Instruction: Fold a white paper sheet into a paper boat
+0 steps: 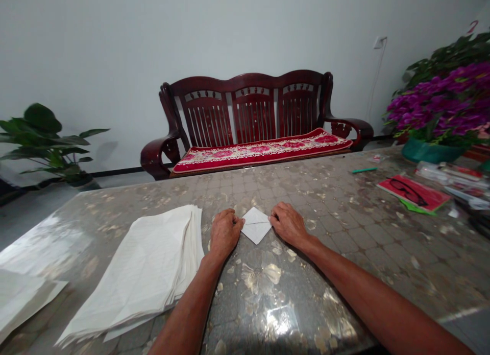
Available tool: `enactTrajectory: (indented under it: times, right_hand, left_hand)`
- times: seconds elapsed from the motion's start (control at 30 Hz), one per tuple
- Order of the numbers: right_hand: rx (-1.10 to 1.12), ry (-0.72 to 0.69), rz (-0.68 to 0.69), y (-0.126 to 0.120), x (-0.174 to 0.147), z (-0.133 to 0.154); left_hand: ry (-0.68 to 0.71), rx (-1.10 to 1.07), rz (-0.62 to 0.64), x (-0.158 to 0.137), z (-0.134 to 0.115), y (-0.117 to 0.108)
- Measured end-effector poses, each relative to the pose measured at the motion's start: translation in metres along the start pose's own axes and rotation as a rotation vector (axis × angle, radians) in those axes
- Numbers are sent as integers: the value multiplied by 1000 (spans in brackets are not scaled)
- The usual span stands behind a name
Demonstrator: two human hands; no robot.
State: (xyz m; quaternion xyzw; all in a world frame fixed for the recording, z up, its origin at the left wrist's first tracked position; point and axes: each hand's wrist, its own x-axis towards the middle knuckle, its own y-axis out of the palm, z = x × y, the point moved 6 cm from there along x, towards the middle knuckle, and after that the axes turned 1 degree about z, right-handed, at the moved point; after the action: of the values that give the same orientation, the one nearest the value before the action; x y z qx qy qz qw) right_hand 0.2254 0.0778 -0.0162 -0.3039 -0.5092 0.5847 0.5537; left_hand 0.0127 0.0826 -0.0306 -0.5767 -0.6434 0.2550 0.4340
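A small folded white paper lies on the table between my hands, turned like a diamond with a crease or seam across its middle. My left hand pinches its left corner between thumb and curled fingers. At the opposite corner, my right hand grips the paper the same way, fingers bent in. Left of my left forearm lies a thick stack of white paper sheets, its edges uneven.
More white paper sits at the table's left edge. To the right are a green pen, dark-framed glasses on a red booklet, and a teal pot of purple flowers. A wooden bench stands beyond the patterned table.
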Motion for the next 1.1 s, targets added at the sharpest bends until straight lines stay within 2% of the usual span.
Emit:
enactTrajectory:
  times: [0.57, 1.1]
  right_hand:
    - [6, -12, -23, 2, 0, -1]
    - [-14, -16, -29, 2, 0, -1]
  left_hand:
    - [9, -30, -11, -1, 1, 0]
    - [-37, -66, 3, -1, 2, -2]
